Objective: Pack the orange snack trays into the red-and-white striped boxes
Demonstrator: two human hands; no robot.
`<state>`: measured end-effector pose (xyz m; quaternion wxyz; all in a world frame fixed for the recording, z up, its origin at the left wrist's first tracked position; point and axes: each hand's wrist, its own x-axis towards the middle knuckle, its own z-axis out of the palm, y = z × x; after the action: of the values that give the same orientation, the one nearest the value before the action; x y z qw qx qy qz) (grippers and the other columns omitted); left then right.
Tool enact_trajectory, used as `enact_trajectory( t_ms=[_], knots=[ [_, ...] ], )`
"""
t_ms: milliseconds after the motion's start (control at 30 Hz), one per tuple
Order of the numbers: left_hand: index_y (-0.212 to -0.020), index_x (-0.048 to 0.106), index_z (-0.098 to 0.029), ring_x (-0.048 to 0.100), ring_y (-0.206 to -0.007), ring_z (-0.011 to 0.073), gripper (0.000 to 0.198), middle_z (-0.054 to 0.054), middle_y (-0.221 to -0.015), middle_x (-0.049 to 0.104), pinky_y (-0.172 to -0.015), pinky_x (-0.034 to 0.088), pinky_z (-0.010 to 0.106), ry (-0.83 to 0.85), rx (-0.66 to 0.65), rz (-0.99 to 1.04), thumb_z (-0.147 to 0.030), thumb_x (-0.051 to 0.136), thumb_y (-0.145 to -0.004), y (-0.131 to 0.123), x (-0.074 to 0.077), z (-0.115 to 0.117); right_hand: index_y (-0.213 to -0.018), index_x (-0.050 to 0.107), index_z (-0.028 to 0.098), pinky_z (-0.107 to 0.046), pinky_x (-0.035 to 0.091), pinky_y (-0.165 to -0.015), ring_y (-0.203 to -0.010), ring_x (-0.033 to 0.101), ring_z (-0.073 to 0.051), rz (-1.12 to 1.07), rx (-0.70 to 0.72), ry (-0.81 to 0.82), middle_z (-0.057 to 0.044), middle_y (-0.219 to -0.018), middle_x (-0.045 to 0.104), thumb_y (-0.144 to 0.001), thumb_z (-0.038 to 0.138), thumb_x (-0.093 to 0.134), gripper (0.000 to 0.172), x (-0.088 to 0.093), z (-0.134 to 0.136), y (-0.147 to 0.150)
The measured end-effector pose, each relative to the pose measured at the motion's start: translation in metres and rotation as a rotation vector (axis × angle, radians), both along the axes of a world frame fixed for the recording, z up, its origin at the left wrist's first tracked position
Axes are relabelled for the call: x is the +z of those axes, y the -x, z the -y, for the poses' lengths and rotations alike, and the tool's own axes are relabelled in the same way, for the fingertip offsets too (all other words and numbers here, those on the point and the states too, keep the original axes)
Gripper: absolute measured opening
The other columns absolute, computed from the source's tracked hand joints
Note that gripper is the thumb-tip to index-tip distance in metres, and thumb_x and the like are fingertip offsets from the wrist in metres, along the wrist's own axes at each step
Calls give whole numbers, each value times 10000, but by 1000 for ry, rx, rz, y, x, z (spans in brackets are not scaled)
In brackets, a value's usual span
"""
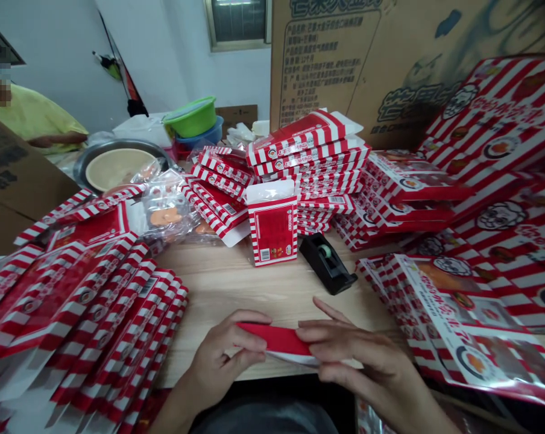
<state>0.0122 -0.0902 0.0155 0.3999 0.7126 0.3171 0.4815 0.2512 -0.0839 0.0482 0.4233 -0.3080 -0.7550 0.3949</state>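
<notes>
I am gripping a red carton piece right between the two hands, just above the near table edge. My left hand is clamping its left end between thumb and fingers, while my right hand is pinching its right end, fingers lying over the red face and the thumb sitting lower. I am judging the step in hand to be folding or squaring this piece; its full shape is hiding behind my fingers. Any next move is calling for even pressure from both hands, so the card isn't buckling. Beyond the right hand, a black tape dispenser is resting near; a striped box is standing upright ahead of both hands, and flattish striped cartons are leaning left of the left hand.
</notes>
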Motion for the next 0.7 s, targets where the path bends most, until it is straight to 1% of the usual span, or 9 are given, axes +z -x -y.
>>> enact_trajectory(
  t_ms=[67,167,233,300,367,433,500,567,700],
  knots=[
    [-919,582,-246,633,-1001,155,190,45,-1099,636,-767,530,238,-13,7,10,-80,578,-827,-2,-3,1,-1046,664,316,-453,360,-1050,-979,664,-204,-12,30,-50,-23,-1064,704,-714,252,760,351,-6,4,0],
    [-926,565,-254,620,-1012,151,194,38,-1105,610,-767,529,238,-30,10,7,-80,560,-839,-2,-7,4,-1036,675,304,-444,380,-1041,-1068,618,-223,24,-39,-55,-37,-1126,676,-768,178,713,299,-11,14,1],
    [-943,552,-259,610,-1015,146,206,33,-1105,601,-794,518,252,-23,21,2,-78,555,-843,-2,-10,6,-989,698,291,-442,408,-1023,-1072,615,-228,15,-93,9,-38,-1094,690,-805,150,665,234,-8,20,4],
    [-962,544,-263,598,-1030,144,224,33,-1117,594,-822,503,265,-6,25,-16,-71,546,-847,-1,-11,8,-942,713,289,-446,425,-1010,-1037,635,-225,-42,-120,123,-32,-1045,708,-815,184,662,174,-1,22,7],
    [-976,540,-263,590,-1043,144,233,34,-1128,590,-830,495,264,-4,22,-35,-69,544,-848,-1,-11,10,-928,717,297,-460,419,-1012,-1006,651,-220,-96,-131,229,-26,-1026,714,-819,223,664,142,4,22,9],
    [-973,540,-257,589,-1041,141,216,34,-1128,588,-821,491,251,-25,32,-35,-77,540,-852,-2,-11,12,-930,717,310,-478,393,-1027,-987,660,-213,-115,-122,259,-20,-1026,714,-822,247,660,137,5,20,10],
    [-954,541,-248,592,-1025,132,183,30,-1114,589,-812,488,235,-51,59,-20,-91,532,-861,-4,-10,13,-964,707,323,-490,365,-1043,-980,664,-211,-116,-89,207,-18,-1034,713,-791,277,691,180,0,19,9],
    [-924,546,-238,593,-1002,120,149,24,-1091,589,-806,483,221,-65,86,-11,-102,524,-868,-6,-9,13,-1011,693,325,-494,342,-1056,-1019,646,-221,-88,-60,112,-29,-1082,695,-748,280,730,270,-8,20,7],
    [-893,554,-231,589,-973,111,125,21,-1068,585,-805,479,217,-40,100,-30,-112,521,-871,-6,-10,14,-1065,675,321,-471,343,-1055,-1191,522,-234,29,-93,-6,-46,-1224,617,-795,153,678,318,-21,28,4]
  ],
)
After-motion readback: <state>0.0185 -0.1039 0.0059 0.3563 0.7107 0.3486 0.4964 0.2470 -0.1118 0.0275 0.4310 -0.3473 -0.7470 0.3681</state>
